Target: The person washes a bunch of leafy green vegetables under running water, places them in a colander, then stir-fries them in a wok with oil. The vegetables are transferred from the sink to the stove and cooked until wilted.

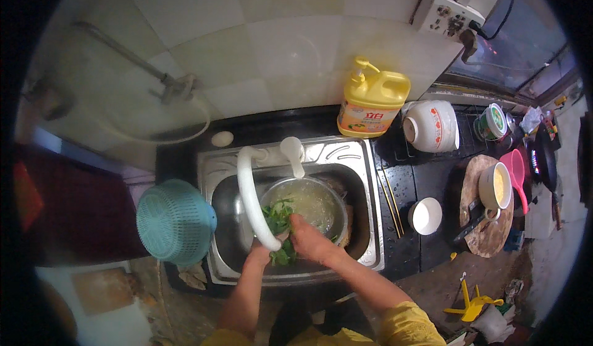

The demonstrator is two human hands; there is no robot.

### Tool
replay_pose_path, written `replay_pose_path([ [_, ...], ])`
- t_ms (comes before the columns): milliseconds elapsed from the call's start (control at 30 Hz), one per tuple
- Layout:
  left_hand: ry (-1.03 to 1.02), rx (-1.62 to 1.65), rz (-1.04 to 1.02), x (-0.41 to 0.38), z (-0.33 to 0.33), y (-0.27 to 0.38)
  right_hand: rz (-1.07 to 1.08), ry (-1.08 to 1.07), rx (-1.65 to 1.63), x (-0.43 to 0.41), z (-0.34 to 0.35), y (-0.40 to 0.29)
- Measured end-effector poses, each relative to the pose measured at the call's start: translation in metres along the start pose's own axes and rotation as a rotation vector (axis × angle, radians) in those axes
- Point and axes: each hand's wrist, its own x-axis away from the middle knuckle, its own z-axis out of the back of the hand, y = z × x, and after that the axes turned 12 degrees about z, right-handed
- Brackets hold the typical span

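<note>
Both my hands are over the stainless steel sink [375, 235], at the near left edge of a round metal basin [342, 207] of cloudy water. My right hand [306, 238] grips a bunch of leafy greens [279, 218]. My left hand [260, 249] is at the bunch's lower left, its fingers mostly covered by the faucet's white spout [250, 198]; its grip cannot be made out. Leaves stick out above and below my hands. Under the basin's right side something brownish shows, too hidden to name.
A teal plastic basket [173, 223] stands left of the sink. Behind is a yellow detergent jug [373, 100]. Rightward lie chopsticks [391, 202], a white bowl [425, 216], and a wooden chopping board [482, 239] bearing a knife [475, 221] and a cup [492, 186]. A pink ladle [514, 172] lies beyond.
</note>
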Motion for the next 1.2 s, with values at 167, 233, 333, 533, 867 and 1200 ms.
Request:
replay_pose_path([
  [167,-0.021,0.227,-0.004,0.012,0.004,0.006,0.083,0.081,0.141,0.011,0.016,-0.028],
  [233,-0.004,0.196,-0.024,0.02,0.003,0.011,0.144,0.181,0.073,0.011,0.028,-0.021],
  [333,0.051,0.174,-0.114,0.03,0.002,0.021,0.151,0.231,-0.013,-0.005,0.058,-0.014],
  [533,-0.112,0.448,-0.052,0.044,0.004,0.048,0.385,0.56,0.173,-0.042,0.089,-0.011],
  [867,0.065,0.177,-0.102,0.074,0.006,0.068,-0.285,-0.502,0.449,0.003,-0.005,0.108],
  [1200,-0.137,0.426,-0.102,0.067,0.036,0.036,-0.109,-0.2,0.035,-0.044,0.003,0.125],
])
